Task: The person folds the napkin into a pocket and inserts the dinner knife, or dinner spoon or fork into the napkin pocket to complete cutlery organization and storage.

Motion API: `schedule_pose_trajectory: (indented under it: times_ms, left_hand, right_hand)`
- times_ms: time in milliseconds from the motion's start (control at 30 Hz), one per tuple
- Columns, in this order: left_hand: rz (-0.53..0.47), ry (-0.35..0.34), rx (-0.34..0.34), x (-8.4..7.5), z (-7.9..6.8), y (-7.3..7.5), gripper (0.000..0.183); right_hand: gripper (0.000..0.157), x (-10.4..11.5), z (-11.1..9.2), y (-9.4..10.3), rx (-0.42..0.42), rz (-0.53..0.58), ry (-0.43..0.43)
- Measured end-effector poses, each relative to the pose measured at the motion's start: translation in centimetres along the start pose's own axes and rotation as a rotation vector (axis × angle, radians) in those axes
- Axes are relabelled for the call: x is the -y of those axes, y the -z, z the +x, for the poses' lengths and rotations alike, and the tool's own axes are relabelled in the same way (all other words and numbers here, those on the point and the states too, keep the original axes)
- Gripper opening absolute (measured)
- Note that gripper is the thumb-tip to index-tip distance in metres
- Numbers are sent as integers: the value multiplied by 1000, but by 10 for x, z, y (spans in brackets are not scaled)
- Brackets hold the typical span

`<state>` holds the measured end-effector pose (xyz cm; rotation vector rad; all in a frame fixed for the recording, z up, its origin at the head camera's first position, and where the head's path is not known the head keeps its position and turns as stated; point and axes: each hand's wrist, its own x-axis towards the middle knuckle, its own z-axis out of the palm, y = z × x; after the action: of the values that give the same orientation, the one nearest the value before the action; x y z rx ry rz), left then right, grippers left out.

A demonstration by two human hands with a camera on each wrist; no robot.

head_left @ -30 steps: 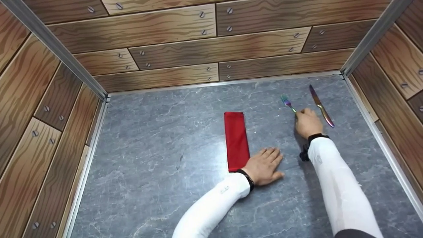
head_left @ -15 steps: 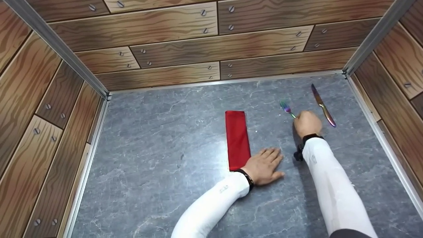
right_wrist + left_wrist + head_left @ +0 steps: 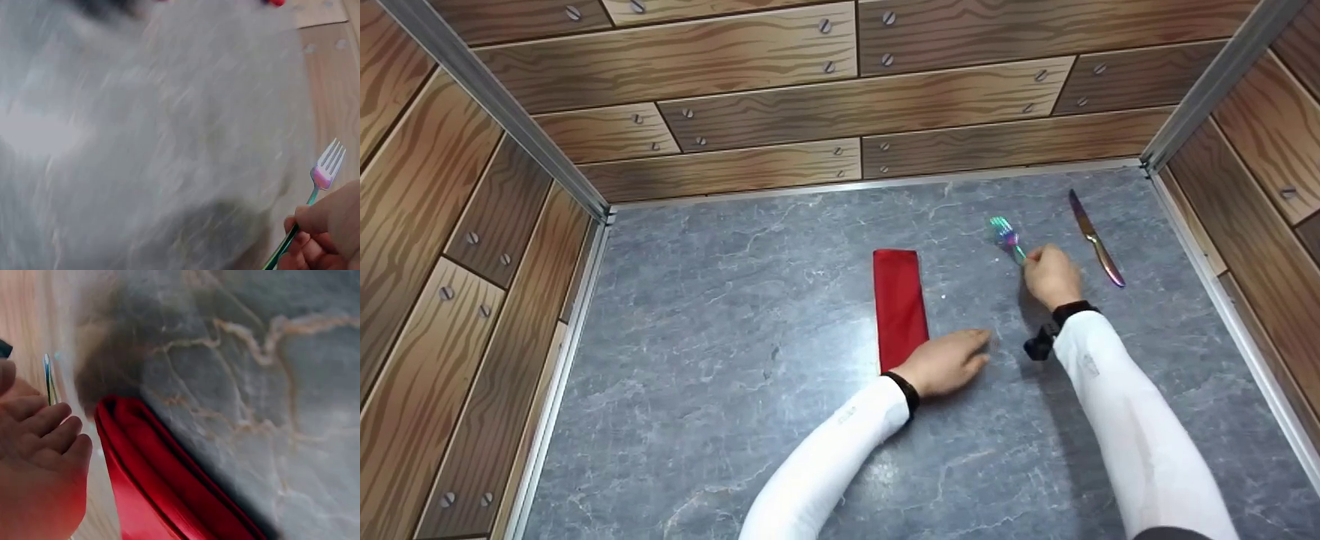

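My right hand [image 3: 1051, 276] pinches an iridescent fork [image 3: 1005, 232] by its handle, the tines pointing away from me. In the right wrist view the fork [image 3: 326, 166] shows between thumb and fingers, its handle running out below them. A folded strip of red cloth [image 3: 898, 300] lies on the grey marbled surface, left of both hands. My left hand [image 3: 943, 364] is at the cloth's near right corner, partly hiding it in the head view, and its fingers hold nothing. The left wrist view has this hand [image 3: 45, 455] beside the cloth's folded layers [image 3: 157, 472]; whether they touch I cannot tell.
An iridescent table knife [image 3: 1095, 238] lies to the right of the right hand, apart from it. Wood-patterned walls [image 3: 757, 127] enclose the grey surface [image 3: 697, 337] at the back and on both sides.
The left hand, earlier flat with spread fingers, has lifted and turned, its fingers now together. The right hand, with the fork, first came slightly nearer, then went slightly away and left.
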<state>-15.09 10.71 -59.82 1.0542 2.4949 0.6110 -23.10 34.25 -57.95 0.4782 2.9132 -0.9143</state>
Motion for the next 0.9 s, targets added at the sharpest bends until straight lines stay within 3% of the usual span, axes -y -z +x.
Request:
schedule_pose_trajectory:
  times_ms: [100,267,400,500,700,900]
  left_hand:
    - [-195,82,-99,4,-1,8,47]
    - [-576,217,-267,10,-2,15,43]
    - [-998,267,-312,14,-2,17,46]
    - [-1254,286,-309,16,-6,20,46]
    - [-1340,271,-334,19,-12,27,37]
    - [-1238,271,-373,21,-22,30,31]
  right_hand:
    - [37,13,-3,4,23,164,23]
    - [45,42,-15,4,143,478,17]
    - [48,62,-25,-3,233,680,-27]
    - [44,74,-31,-8,277,755,-43]
    - [39,91,-42,-12,311,854,-42]
    - [31,96,-43,-13,333,894,-44]
